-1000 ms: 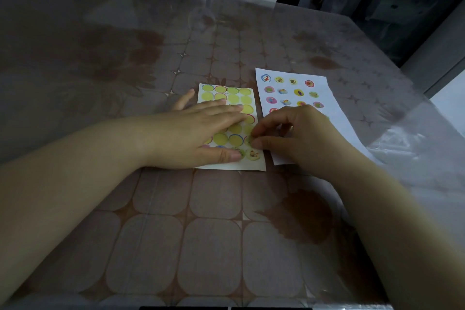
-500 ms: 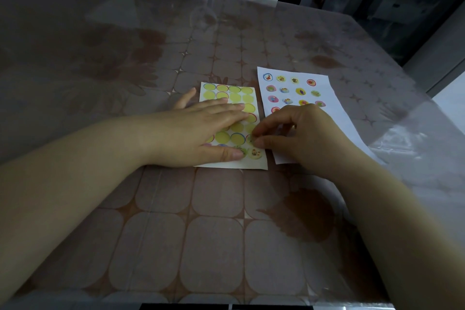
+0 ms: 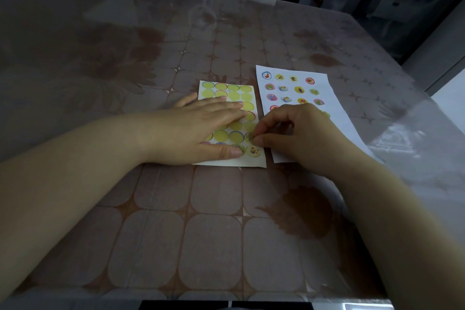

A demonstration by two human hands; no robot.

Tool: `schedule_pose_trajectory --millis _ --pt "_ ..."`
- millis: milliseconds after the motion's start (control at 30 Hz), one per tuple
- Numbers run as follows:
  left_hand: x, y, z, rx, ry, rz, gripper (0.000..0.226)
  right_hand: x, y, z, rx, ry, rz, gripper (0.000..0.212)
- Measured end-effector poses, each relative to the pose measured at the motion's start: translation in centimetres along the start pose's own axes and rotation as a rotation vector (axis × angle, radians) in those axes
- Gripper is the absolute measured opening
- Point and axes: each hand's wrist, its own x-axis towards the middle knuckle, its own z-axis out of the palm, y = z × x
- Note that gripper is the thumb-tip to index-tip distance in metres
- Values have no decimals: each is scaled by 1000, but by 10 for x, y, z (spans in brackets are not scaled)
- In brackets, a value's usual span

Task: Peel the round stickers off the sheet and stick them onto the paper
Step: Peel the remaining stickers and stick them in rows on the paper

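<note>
The sticker sheet (image 3: 227, 89) lies flat on the table, mostly bare yellow circles, with a few picture stickers left in its bottom row, one of them (image 3: 253, 151) at the bottom right corner. My left hand (image 3: 201, 128) rests flat on the sheet, fingers straight, holding it down. My right hand (image 3: 299, 133) has its fingers curled, and thumb and forefinger pinch a round sticker (image 3: 249, 137) at the sheet's right edge. To the right lies the white paper (image 3: 329, 93) with several round stickers in rows; my right hand covers its lower part.
The table (image 3: 201, 234) has a brown patterned cloth under clear plastic film. Its right edge (image 3: 427, 98) runs close past the paper, with a drop beyond. A white wall and dark doorway stand behind the far edge.
Both hands stay almost where they were. My right thumb and forefinger have kept working at the same sticker on the sheet's right edge.
</note>
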Motion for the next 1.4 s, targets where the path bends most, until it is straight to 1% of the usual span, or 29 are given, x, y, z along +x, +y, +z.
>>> schedule_pose_trajectory --millis 67,167,233,267,367,467,567,633,900,1000,1200,1400 --pt "2 -2 1 18 18 7 92 0 1 -2 -1 38 5 12" --pt "3 -3 2 26 69 34 91 0 4 -6 29 138 18 13" --pt "1 -2 1 18 90 41 91 1 5 -6 68 173 44 8" --pt "1 -1 1 16 94 35 91 1 5 -6 81 177 60 5" --pt "0 0 1 22 102 22 91 0 3 -5 105 157 78 9" --pt "1 -3 4 24 106 21 92 -3 -1 -4 214 120 73 11" --pt "2 -3 5 17 105 14 93 -3 -3 0 334 66 46 17" --pt "2 -3 6 10 103 17 93 -1 -2 3 358 79 22 18" --pt "2 -4 6 27 94 37 88 -2 -4 5 374 158 -27 20" --pt "2 -4 6 25 94 35 86 -2 -6 5 347 154 -36 19" --pt "0 -1 4 32 68 31 83 -2 -7 4 306 114 -43 23" --pt "0 -1 3 46 44 18 83 -3 -6 3 242 117 -19 20"
